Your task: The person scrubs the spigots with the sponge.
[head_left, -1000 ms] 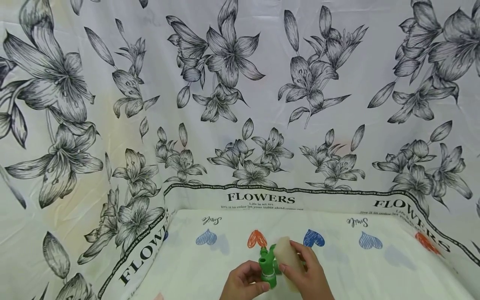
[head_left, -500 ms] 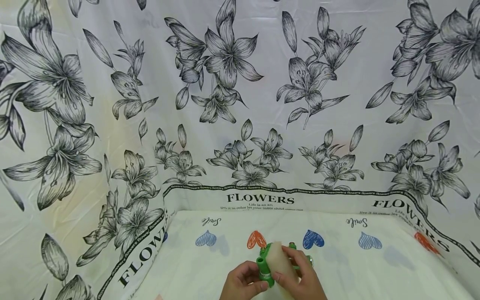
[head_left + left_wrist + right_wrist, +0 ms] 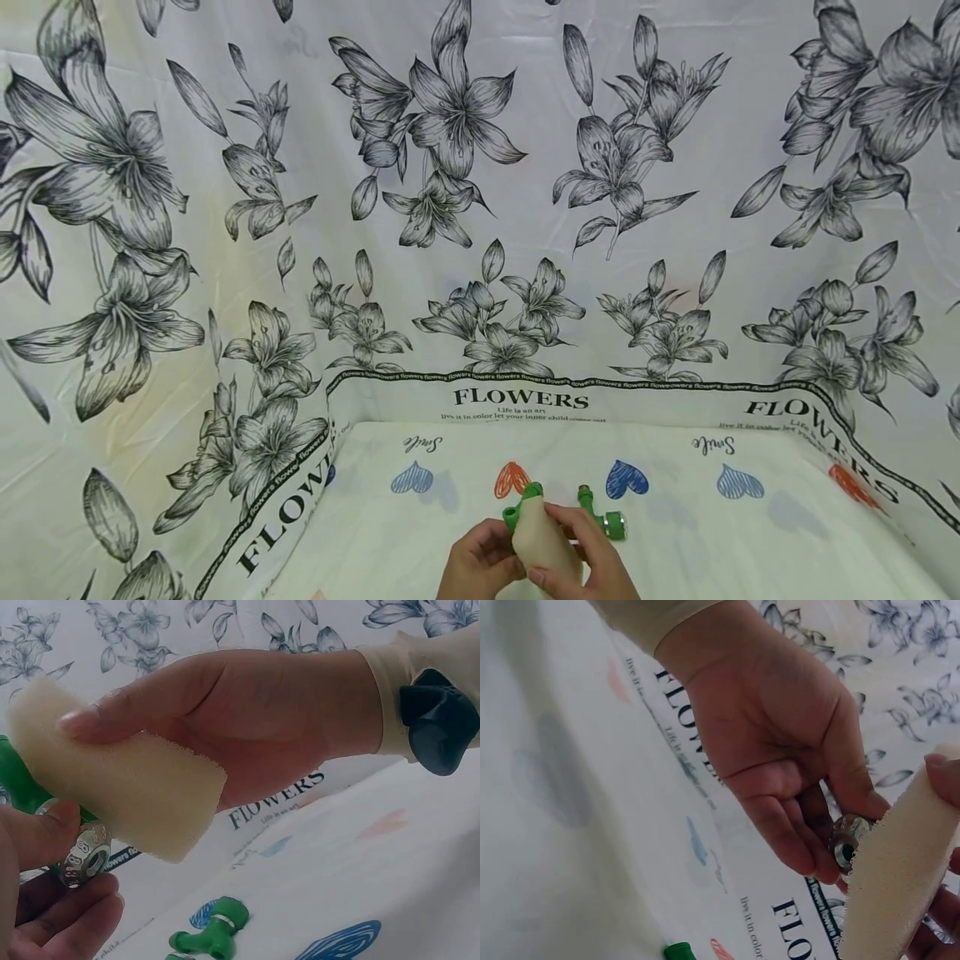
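Observation:
My left hand point(image 3: 480, 562) holds a green branched pipe fitting point(image 3: 532, 490) low in front of me. Its silvery ringed end point(image 3: 82, 859) shows between thumb and fingers in the left wrist view. With my right hand point(image 3: 588, 554) I grip a beige sponge block point(image 3: 545, 537), thumb on one face and fingers behind. The sponge lies against the held fitting and hides most of it in the head view. Just beyond my right fingers, a second green fitting point(image 3: 615, 525) lies on the cloth, also visible in the left wrist view.
A white cloth point(image 3: 375, 533) with printed hearts covers the table. Flower-printed curtains point(image 3: 480, 200) rise behind it and on the left. A dark band point(image 3: 442, 720) sits on the right wrist.
The right hand and sponge have shifted left and slightly down over the held fitting, covering more of it. The second fitting now shows beyond them. My left hand has stayed nearly still.

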Available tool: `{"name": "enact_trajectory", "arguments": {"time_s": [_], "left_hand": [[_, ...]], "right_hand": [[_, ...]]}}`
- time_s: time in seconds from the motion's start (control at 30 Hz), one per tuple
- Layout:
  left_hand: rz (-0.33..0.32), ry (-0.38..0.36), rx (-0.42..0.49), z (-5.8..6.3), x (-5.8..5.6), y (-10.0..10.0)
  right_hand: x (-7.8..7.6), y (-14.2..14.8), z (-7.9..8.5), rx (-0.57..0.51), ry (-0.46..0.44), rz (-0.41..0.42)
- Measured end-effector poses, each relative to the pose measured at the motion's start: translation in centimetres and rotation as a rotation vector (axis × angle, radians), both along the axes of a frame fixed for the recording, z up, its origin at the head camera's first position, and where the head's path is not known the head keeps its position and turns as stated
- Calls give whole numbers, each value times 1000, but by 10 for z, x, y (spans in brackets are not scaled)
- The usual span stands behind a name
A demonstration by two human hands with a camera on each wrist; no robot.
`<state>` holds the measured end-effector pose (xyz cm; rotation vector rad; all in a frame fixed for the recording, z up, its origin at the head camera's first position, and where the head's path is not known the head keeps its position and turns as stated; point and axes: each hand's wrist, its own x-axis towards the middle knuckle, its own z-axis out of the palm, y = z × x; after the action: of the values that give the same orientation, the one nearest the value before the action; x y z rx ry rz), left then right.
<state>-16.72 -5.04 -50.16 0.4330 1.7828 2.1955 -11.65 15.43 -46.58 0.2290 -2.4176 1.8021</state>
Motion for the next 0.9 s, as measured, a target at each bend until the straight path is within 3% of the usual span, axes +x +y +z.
{"name": "enact_trajectory", "arguments": {"time_s": [0.27,0.57,0.7,0.9], "left_hand": [[-30,-38,34,3,6,1],[-68,-17,20,6,10,1],[-85,-14,18,6,11,1],[-55,15,-10,6,10,2]], "right_hand": [[-6,3,-5,14,23,-91],[-15,16,-17,12,110,-203],[-16,21,-20,7,54,-242],[-16,17,-19,-38,-43,-213]]}}
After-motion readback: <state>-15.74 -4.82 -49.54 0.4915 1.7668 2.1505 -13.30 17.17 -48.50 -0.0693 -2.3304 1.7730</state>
